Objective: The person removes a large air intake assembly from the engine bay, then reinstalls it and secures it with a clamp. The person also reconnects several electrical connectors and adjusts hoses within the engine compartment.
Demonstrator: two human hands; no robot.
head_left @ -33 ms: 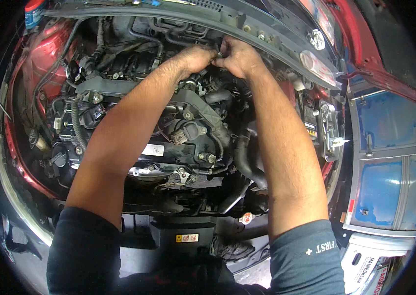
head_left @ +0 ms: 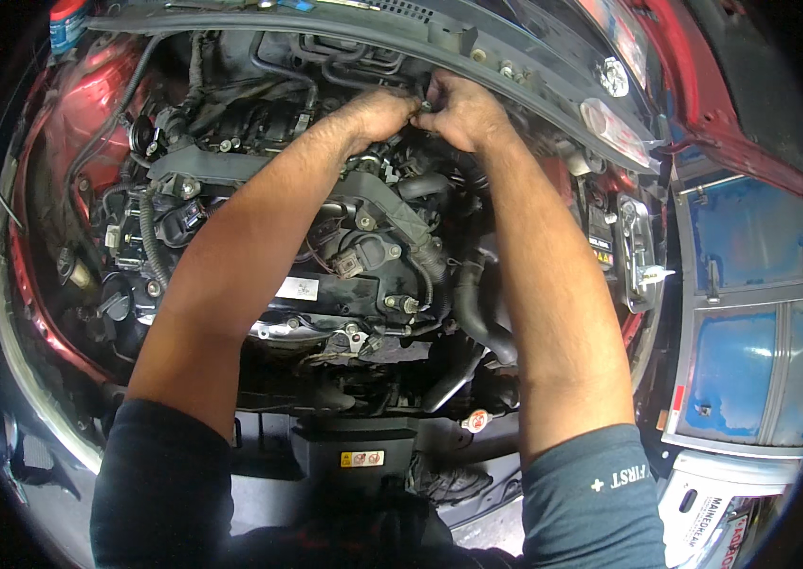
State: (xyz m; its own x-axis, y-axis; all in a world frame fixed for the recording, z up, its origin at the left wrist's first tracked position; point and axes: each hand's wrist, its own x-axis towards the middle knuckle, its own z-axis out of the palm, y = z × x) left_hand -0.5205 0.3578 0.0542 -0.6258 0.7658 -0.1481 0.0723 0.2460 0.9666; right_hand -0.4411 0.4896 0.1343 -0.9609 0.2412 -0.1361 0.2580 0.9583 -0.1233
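Both my arms stretch across an open car engine bay to its far side. My left hand [head_left: 386,113] is closed, its fingertips meeting those of my other hand beside the rear of the engine. Thumb and fingers bent in a pinch, my right hand [head_left: 464,110] faces it from the right. A small, shiny piece shows between the fingertips, too small and covered to name. Below the hands lie a black hose [head_left: 420,185] and a dark engine bracket [head_left: 378,204]. Metal pipes [head_left: 354,71] run behind my left hand.
A black cowl edge [head_left: 325,27] spans just beyond the hands. At right are a battery [head_left: 600,228], a metal tray [head_left: 636,266] and a plastic bag [head_left: 610,128]. A radiator cap [head_left: 477,421] sits in front. Blue cabinet doors [head_left: 752,237] stand at far right.
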